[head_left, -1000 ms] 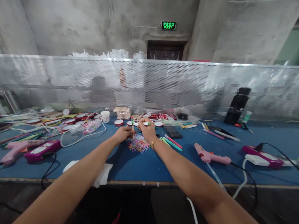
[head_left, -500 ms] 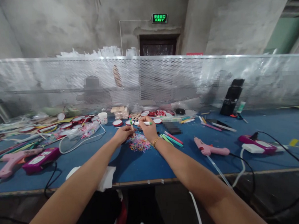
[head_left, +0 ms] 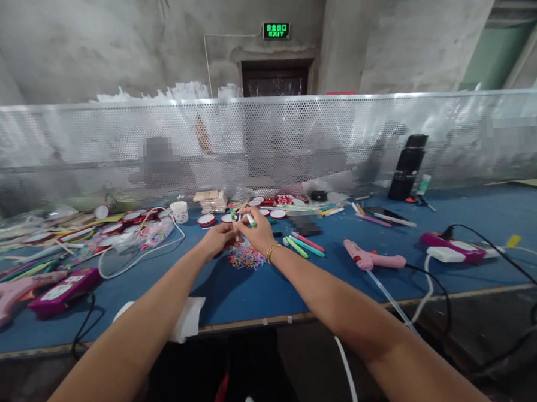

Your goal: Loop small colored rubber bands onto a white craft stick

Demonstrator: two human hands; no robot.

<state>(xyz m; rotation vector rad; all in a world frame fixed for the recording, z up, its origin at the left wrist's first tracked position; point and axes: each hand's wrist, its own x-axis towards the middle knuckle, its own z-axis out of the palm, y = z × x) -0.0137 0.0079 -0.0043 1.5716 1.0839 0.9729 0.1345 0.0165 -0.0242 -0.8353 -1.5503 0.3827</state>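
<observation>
At far left I see a pink glue gun [head_left: 6,294] beside a magenta box [head_left: 61,290] on the blue table [head_left: 237,295]. My left hand [head_left: 217,238] is curled, fingertips pinched on a thin green-tipped stick [head_left: 232,215] held upright. Touching it, my right hand [head_left: 257,228] is closed around a white marker with a green cap [head_left: 250,219] — both hover just above a heap of coloured rubber bands [head_left: 245,258]. Loose markers [head_left: 305,245] lie near the right wrist; farther right lies a second pink glue gun [head_left: 373,259].
</observation>
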